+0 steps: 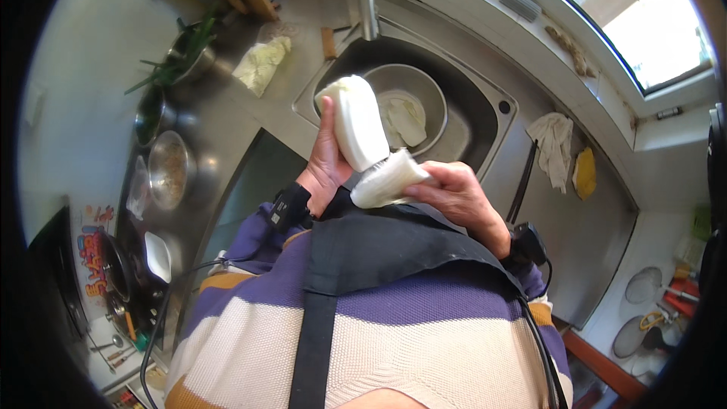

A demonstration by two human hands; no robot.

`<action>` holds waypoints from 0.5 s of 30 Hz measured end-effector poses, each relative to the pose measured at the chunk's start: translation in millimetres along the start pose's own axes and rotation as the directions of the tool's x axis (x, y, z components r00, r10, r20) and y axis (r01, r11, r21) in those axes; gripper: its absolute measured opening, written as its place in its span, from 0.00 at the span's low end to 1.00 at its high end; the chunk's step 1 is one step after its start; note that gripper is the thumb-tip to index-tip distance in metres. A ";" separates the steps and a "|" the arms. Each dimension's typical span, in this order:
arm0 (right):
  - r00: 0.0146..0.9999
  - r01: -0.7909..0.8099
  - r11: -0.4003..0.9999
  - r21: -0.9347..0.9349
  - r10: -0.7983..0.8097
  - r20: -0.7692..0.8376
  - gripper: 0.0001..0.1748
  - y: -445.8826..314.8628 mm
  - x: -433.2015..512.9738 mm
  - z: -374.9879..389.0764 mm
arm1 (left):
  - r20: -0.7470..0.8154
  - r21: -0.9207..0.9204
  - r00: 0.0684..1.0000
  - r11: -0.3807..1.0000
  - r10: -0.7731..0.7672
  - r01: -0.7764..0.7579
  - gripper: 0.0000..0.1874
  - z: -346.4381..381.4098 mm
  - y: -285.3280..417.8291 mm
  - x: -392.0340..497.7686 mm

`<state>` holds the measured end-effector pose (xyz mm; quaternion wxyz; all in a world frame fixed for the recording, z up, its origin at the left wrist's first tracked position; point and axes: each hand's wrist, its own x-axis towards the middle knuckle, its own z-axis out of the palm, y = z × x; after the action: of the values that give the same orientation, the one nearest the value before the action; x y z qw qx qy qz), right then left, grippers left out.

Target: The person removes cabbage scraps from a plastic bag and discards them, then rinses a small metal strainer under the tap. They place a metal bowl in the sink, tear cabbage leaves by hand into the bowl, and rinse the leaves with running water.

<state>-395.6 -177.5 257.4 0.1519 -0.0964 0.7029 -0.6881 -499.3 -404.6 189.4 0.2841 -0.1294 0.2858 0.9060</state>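
Observation:
My left hand holds a pale head of what looks like napa cabbage from its left side, thumb pointing up along it. In my right hand, a whitish cabbage leaf is pinched at its right end. The leaf meets the lower end of the head; whether the two are still joined, I cannot tell. Beyond them a round metal basin stands in the sink, with pale leaf pieces lying in it.
A faucet rises behind the sink. Left on the counter are a wrapped pale vegetable, a pot with green leaves and a metal bowl. On the right lie dark chopsticks, a white cloth and a yellow sponge.

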 end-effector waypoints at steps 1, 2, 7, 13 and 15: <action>0.993 0.088 0.994 0.056 -0.083 -0.088 0.12 1.5 -1.0 -1.0 | 0.046 -0.039 0.998 0.998 0.043 -0.041 0.47 -5.2 9.0 0.0; 0.977 0.118 0.991 0.060 -0.105 -0.186 0.12 3.2 -0.8 -3.1 | 0.082 -0.069 0.994 0.995 0.074 -0.068 0.50 -10.1 19.2 -0.2; 0.911 0.181 0.969 -0.168 -0.230 -0.343 0.24 12.4 32.1 -15.9 | 0.270 -0.165 0.956 0.984 0.111 -0.067 0.54 -22.8 38.6 -18.7; 0.934 0.265 0.888 -0.375 -0.333 -0.128 0.57 9.2 62.7 6.8 | 0.273 -0.099 0.962 0.995 0.002 0.026 0.53 -12.5 22.5 -31.8; 0.969 0.226 0.973 -0.046 -0.230 -0.087 0.58 10.0 62.7 17.1 | 0.255 0.041 0.960 0.993 -0.115 0.109 0.51 -9.6 14.0 -35.7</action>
<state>-447.6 -214.9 242.2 0.0377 -0.1477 0.7056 -0.6920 -478.2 -435.5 202.1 0.3712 -0.0229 0.2508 0.8937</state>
